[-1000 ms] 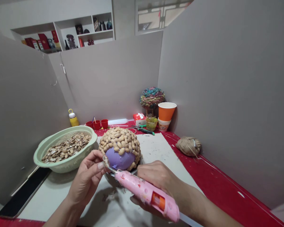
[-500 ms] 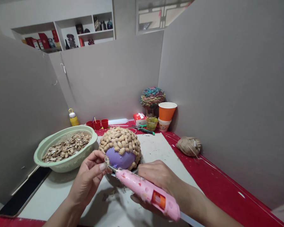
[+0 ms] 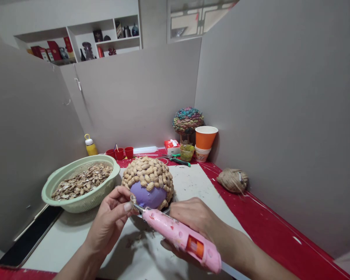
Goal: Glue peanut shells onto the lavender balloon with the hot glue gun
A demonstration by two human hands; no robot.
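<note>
A pink glue gun (image 3: 177,233) is gripped in my right hand (image 3: 202,221), with a clear glue stick coming out of its rear end. Between the thumb and fingers of my left hand (image 3: 112,216) is a peanut shell (image 3: 133,199), and the gun's metal nozzle meets it. Just behind them sits a purple ball (image 3: 148,195), its top and right side covered in peanut shells and its near face bare purple. The ball rests on a metal-rimmed support, mostly hidden by my hands and the gun. To the left, a green basket (image 3: 54,190) holds many shells.
A phone or tablet (image 3: 29,237) lies at the left edge. Behind the ball are red cups (image 3: 128,152), pliers (image 3: 179,160), a tissue pack (image 3: 172,147), orange cup (image 3: 206,137) and colourful tree model (image 3: 188,119). Twine (image 3: 232,180) lies right. Grey panels surround the table.
My left hand and the shell have shifted very slightly to the right. The glue gun and the ball look unmoved.
</note>
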